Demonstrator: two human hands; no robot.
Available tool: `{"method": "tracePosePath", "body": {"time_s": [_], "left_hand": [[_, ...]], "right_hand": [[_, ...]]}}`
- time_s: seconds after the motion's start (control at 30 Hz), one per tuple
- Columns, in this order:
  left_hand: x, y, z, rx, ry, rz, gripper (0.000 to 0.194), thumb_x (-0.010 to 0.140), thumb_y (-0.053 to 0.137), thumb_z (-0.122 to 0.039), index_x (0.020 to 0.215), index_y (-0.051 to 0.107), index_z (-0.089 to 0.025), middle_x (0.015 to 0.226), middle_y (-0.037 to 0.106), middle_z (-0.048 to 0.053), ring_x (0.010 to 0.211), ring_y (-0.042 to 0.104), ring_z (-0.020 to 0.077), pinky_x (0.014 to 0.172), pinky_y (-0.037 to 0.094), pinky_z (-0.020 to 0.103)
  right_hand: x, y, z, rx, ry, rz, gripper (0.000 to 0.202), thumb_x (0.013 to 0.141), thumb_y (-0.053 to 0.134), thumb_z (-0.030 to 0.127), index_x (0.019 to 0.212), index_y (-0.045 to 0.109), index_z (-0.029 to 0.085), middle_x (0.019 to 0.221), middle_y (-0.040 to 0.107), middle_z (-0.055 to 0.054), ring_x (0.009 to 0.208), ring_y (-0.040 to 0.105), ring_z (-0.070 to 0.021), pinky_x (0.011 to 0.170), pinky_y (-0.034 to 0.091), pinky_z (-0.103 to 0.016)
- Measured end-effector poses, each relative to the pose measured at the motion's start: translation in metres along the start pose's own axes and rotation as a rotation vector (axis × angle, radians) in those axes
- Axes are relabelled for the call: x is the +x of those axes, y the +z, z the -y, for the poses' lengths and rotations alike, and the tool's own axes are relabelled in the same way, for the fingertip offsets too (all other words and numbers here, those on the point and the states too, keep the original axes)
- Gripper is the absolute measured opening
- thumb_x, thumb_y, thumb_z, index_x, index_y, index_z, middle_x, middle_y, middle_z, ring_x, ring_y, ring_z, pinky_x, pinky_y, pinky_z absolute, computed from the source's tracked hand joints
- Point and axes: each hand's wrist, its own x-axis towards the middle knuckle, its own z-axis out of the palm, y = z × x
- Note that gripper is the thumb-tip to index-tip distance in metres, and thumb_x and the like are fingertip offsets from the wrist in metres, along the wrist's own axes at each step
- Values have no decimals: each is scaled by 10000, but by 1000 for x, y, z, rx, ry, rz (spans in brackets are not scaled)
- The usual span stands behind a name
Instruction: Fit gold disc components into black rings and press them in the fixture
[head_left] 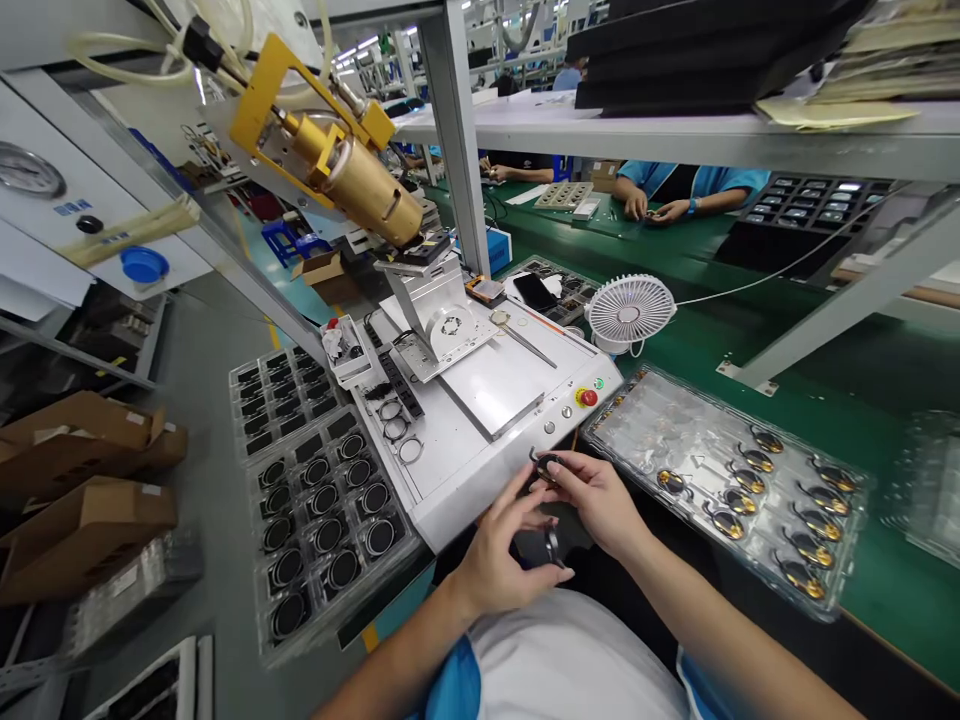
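The white machine's (495, 385) panel lettering is too blurred to read. Beside it lies a clear plastic tray (637, 425). The left hand (495, 560), half curled, holds a black ring (553, 546); the right hand (600, 497), nearly closed, pinches a dark round component (549, 468).

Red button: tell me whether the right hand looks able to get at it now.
Probably yes. Nothing visible stands between the right hand and the red button on the near edge of the machine, though the hand is holding a small dark part.
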Motion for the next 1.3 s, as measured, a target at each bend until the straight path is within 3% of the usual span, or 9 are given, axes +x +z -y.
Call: {"method": "tracePosePath", "body": {"time_s": [0.1, 0.23, 0.4, 0.53, 0.67, 0.83, 1.0, 1.1, 1.3], "left_hand": [[2, -5, -2, -97, -8, -7, 823, 689, 904, -202, 1430, 550, -259, 1714, 138, 213, 1088, 748, 323, 949, 627, 457], [1, -5, 0, 1, 57, 66, 846, 669, 915, -206, 1431, 548, -238, 1683, 239, 239, 1044, 766, 317, 959, 621, 462], [1, -6, 5, 162, 85, 133, 834, 745, 843, -208, 1500, 490, -256, 1647, 362, 187, 1261, 659, 363, 1053, 568, 484], [2, -8, 6, 128, 77, 166, 849, 727, 853, -192, 1493, 492, -268, 1579, 471, 193, 1199, 698, 347, 1046, 565, 498], [3, -8, 8, -169, 52, 33, 835, 701, 892, -173, 1442, 522, -279, 1594, 445, 198, 1154, 722, 314, 1031, 567, 484], [6, -8, 13, -537, -25, -167, 558, 740, 895, -334, 1237, 665, -219, 1250, 743, 136, 1173, 705, 291, 1064, 533, 470], [6, -4, 15, -584, -3, -219, 521, 693, 927, -314, 1169, 725, -246, 1235, 761, 100, 1100, 737, 255, 972, 592, 397], [2, -4, 15, -561, 10, -216, 523, 678, 933, -259, 1163, 738, -273, 1227, 766, 79, 1098, 743, 259, 910, 623, 385], [-1, -5, 18, -501, 51, -283, 542, 614, 968, -274, 1119, 772, -285, 1183, 788, 72, 1097, 754, 273, 967, 618, 429]], "right_hand": [[-1, -7, 7, -56, -14, -18, 491, 702, 870, 577, 955, 768, 170, 733, 739, -59, 652, 698, -195, 632, 596, -316], [-4, -10, 6, -197, -73, -68, 441, 706, 864, 565, 838, 753, 159, 641, 685, -31, 538, 607, -149, 519, 522, -268], [-3, -15, 6, -133, 9, 24, 437, 625, 931, 485, 846, 752, 153, 719, 720, -45, 600, 660, -171, 607, 567, -303], [-4, -16, 7, -68, 25, 29, 446, 633, 924, 507, 824, 735, 152, 698, 708, -36, 588, 646, -154, 600, 558, -290], [-6, -15, 10, -57, 31, -13, 430, 648, 910, 511, 725, 662, 168, 592, 625, 18, 513, 557, -109, 530, 482, -240], [-15, -5, 16, -56, 159, 89, 416, 617, 927, 453, 678, 635, 164, 666, 653, 0, 586, 587, -118, 577, 510, -247], [-28, 17, 14, 139, 253, 70, 461, 545, 950, 356, 671, 543, 181, 657, 657, 6, 547, 578, -105, 550, 511, -237], [-33, 26, 13, 99, 181, 38, 453, 555, 920, 274, 686, 492, 199, 634, 619, 33, 530, 546, -96, 519, 460, -220], [-38, 38, 17, -75, 45, -3, 383, 603, 805, 243, 721, 440, 226, 610, 532, 71, 532, 454, -86, 484, 341, -206]]}}
